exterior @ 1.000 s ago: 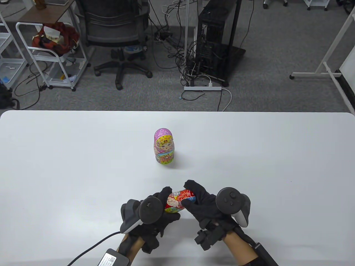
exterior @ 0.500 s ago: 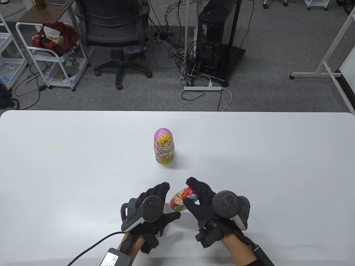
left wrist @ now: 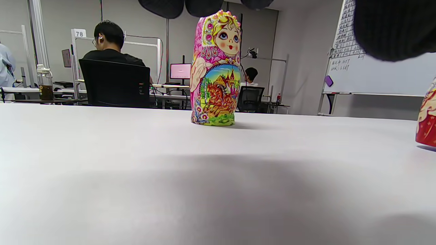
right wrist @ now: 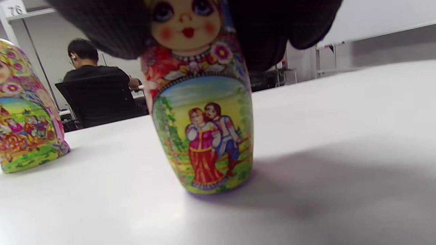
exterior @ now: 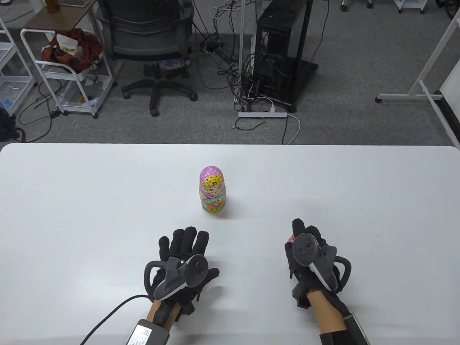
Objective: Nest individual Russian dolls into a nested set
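Right hand [exterior: 309,256] gripping the head of a red painted wooden nesting doll [right wrist: 201,112] standing upright on the white table [exterior: 90,201], left hand [exterior: 183,264] flat with fingers spread and empty, pink painted nesting doll [exterior: 212,189] upright farther off at centre

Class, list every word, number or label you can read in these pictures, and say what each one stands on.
"78": on a white tag atop a frame in the room behind the pink doll.
"76": on a white tag, top left of the right wrist view.
Whiteboard writing: too small to read.
Box label by the left wrist: too small to read.
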`<state>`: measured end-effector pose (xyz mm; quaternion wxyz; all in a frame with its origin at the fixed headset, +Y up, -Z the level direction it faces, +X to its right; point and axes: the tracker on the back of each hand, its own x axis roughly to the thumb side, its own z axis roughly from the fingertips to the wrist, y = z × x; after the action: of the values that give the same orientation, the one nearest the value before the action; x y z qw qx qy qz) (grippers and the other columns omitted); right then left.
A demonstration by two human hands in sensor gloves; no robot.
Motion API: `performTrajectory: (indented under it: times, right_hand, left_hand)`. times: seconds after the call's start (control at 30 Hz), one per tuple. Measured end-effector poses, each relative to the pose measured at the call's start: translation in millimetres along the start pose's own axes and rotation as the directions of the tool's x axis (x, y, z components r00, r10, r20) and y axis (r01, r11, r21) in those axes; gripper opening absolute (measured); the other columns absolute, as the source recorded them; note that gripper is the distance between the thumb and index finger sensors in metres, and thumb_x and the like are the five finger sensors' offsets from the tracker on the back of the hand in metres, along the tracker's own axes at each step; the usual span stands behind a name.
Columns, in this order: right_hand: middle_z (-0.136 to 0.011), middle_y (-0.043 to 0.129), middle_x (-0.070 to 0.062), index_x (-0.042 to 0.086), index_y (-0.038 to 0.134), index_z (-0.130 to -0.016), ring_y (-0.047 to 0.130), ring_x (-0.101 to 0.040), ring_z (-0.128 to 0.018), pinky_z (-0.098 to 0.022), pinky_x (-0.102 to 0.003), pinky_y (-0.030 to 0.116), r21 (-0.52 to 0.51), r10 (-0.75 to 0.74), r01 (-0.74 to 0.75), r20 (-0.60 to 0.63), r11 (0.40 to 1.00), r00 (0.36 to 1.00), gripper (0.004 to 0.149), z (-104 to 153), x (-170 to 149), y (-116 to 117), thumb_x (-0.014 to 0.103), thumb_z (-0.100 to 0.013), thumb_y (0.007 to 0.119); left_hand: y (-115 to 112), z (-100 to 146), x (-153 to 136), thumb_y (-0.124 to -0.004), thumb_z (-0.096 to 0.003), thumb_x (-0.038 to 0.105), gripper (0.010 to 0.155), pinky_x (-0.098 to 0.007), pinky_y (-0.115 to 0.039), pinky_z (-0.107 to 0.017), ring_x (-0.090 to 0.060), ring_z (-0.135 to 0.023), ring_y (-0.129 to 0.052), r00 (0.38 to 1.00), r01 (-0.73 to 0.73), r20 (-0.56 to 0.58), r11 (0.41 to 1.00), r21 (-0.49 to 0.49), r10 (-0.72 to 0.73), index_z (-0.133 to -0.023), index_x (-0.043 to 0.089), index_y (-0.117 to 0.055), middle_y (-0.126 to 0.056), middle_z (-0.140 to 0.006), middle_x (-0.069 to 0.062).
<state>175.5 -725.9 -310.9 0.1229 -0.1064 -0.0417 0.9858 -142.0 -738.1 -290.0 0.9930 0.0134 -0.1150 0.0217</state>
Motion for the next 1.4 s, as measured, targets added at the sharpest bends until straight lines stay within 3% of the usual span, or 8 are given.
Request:
performTrajectory:
  times: [0.33, 0.43, 0.57, 0.7, 1.0, 1.17, 1.33, 1.4]
  right_hand:
    - [-0.110, 0.043, -0.015, 0.042, 0.031, -0.102, 0.069, -0.039, -0.092, -0.069, -0.057, 0.060, 0.074, -0.005, 0.005, -0.006, 0.997, 1.000, 0.068, -3, -2, 2, 0.048, -0.050, 0.074]
    - [-0.113, 0.031, -0.016, 0.042, 0.025, -0.103, 0.052, -0.044, -0.101, -0.072, -0.062, 0.051, 0.073, -0.004, 0.004, 0.008, 0.997, 1.000, 0.073, 0, 0, -2, 0.053, -0.050, 0.073]
    - [-0.115, 0.027, -0.009, 0.043, 0.029, -0.103, 0.039, -0.041, -0.107, -0.075, -0.063, 0.044, -0.087, -0.016, 0.027, 0.128, 0.996, 0.992, 0.073, 13, 21, -20, 0.057, -0.047, 0.074]
    - [-0.115, 0.027, -0.008, 0.042, 0.030, -0.103, 0.035, -0.040, -0.108, -0.075, -0.064, 0.041, -0.080, -0.083, 0.110, 0.286, 0.991, 0.955, 0.074, 27, 42, -26, 0.059, -0.046, 0.074]
    - [-0.114, -0.002, -0.010, 0.042, 0.005, -0.102, 0.010, -0.046, -0.108, -0.076, -0.067, 0.030, 0.163, 0.034, -0.126, 0.474, 0.979, 0.880, 0.094, 44, 76, -5, 0.073, -0.042, 0.071]
    - [-0.117, 0.010, -0.011, 0.040, 0.015, -0.105, 0.024, -0.045, -0.109, -0.075, -0.067, 0.038, 0.234, -0.021, -0.108, 0.488, 0.966, 0.873, 0.088, 44, 82, 10, 0.069, -0.044, 0.071]
    - [-0.117, 0.020, -0.013, 0.037, 0.025, -0.106, 0.033, -0.045, -0.108, -0.074, -0.065, 0.043, 0.305, -0.085, -0.068, 0.461, 0.950, 0.883, 0.080, 41, 82, 22, 0.064, -0.047, 0.070]
    - [-0.117, 0.022, -0.013, 0.036, 0.027, -0.107, 0.036, -0.045, -0.107, -0.074, -0.065, 0.044, 0.325, -0.097, -0.065, 0.459, 0.943, 0.883, 0.078, 41, 82, 24, 0.063, -0.047, 0.070]
  left_hand:
    - [-2, -1, 3, -0.070, -0.0385, 0.073, 0.099, -0.073, -0.025, -0.072, -0.041, -0.110, -0.034, 0.999, -0.036, -0.007, 0.999, -0.019, 0.036, -0.111, 0.029, -0.020, -0.023, -0.119, -0.013]
    - [-2, -2, 2, -0.070, -0.0391, 0.072, 0.098, -0.073, -0.026, -0.072, -0.041, -0.110, -0.035, 0.998, -0.061, -0.020, 0.998, -0.025, 0.060, -0.111, 0.028, -0.020, -0.024, -0.119, -0.013]
    - [1, -7, -5, -0.070, -0.0398, 0.072, 0.097, -0.072, -0.028, -0.072, -0.041, -0.110, -0.035, 0.989, -0.138, -0.063, 0.990, -0.030, 0.136, -0.111, 0.027, -0.021, -0.024, -0.119, -0.013]
    - [11, -21, -17, -0.070, -0.0401, 0.072, 0.098, -0.072, -0.030, -0.073, -0.041, -0.110, -0.036, 0.963, -0.234, -0.138, 0.972, -0.005, 0.231, -0.112, 0.026, -0.021, -0.025, -0.119, -0.013]
    - [45, -128, -42, -0.067, -0.0398, 0.077, 0.102, -0.065, -0.043, -0.078, -0.036, -0.112, -0.039, 0.877, -0.363, -0.317, 0.930, 0.056, 0.362, -0.112, 0.026, -0.017, -0.026, -0.120, -0.010]
    - [20, -169, -54, -0.060, -0.0410, 0.086, 0.110, -0.062, -0.037, -0.082, -0.035, -0.116, -0.024, 0.820, -0.493, -0.418, 0.854, -0.166, 0.392, -0.110, 0.028, 0.003, -0.008, -0.122, -0.008]
    - [-2, -186, -54, -0.061, -0.0425, 0.088, 0.116, -0.062, -0.026, -0.086, -0.032, -0.117, -0.007, 0.751, -0.635, -0.449, 0.715, -0.293, 0.484, -0.104, 0.033, 0.020, 0.010, -0.120, -0.005]
    - [-7, -189, -54, -0.062, -0.0433, 0.088, 0.114, -0.061, -0.027, -0.086, -0.032, -0.117, -0.007, 0.730, -0.657, -0.467, 0.700, -0.281, 0.498, -0.104, 0.036, 0.020, 0.010, -0.120, -0.004]
